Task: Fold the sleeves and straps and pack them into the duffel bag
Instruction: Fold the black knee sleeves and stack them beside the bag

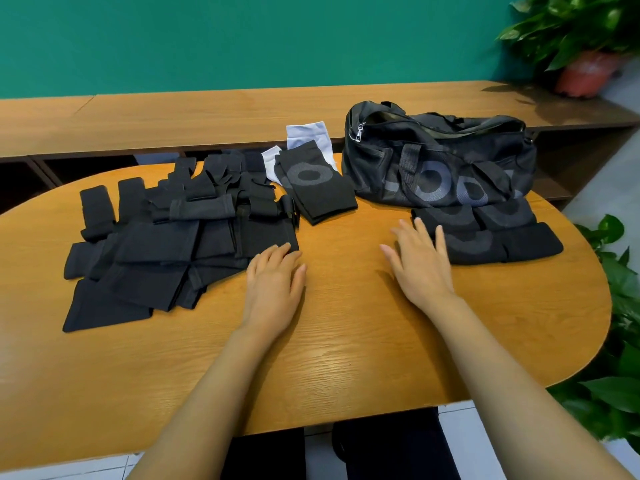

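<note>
The left grip (pixel 273 282) lies flat and released on the oval wooden table (pixel 346 341). Its straight fingertips touch the edge of a loose pile of black knitted sleeves and straps (pixel 166 244). The right grip (pixel 419 261) is released too, with fingers spread and the tips on the folded sleeves (pixel 502 237). These lie as soft rectangles just in front of the duffel bag (pixel 374 168), which is of black mesh-like fabric, slumped, open at the top. Between pile and bag a sleeve with a grey oval ring (pixel 317 183) lies over a white sleeve (pixel 308 133).
</note>
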{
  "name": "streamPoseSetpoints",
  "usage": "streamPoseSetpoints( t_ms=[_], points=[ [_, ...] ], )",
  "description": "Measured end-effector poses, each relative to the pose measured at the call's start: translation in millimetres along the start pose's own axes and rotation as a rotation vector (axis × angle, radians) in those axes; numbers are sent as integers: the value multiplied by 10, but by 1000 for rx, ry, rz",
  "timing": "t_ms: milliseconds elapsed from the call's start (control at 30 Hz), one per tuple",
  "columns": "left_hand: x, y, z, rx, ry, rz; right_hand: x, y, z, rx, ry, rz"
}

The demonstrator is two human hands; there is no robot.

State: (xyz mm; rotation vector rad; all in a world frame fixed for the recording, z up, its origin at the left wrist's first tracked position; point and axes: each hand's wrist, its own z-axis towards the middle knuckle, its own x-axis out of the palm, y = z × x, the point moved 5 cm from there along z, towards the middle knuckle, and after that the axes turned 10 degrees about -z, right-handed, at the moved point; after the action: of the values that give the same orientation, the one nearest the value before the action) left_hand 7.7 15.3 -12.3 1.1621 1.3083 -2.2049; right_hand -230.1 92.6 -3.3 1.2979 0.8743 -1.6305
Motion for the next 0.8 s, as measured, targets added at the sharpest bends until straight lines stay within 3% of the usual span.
streamPoseSetpoints(
  t_ms=[267,533,800],
  points=[
    [135,93,64,-21,16,106,133,661,474,-179,99,-18],
    [130,88,80,-27,10,106,291,922,807,-238,191,-82],
    [124,102,72,-26,15,93,52,834,424,-278,-41,0]
  ],
)
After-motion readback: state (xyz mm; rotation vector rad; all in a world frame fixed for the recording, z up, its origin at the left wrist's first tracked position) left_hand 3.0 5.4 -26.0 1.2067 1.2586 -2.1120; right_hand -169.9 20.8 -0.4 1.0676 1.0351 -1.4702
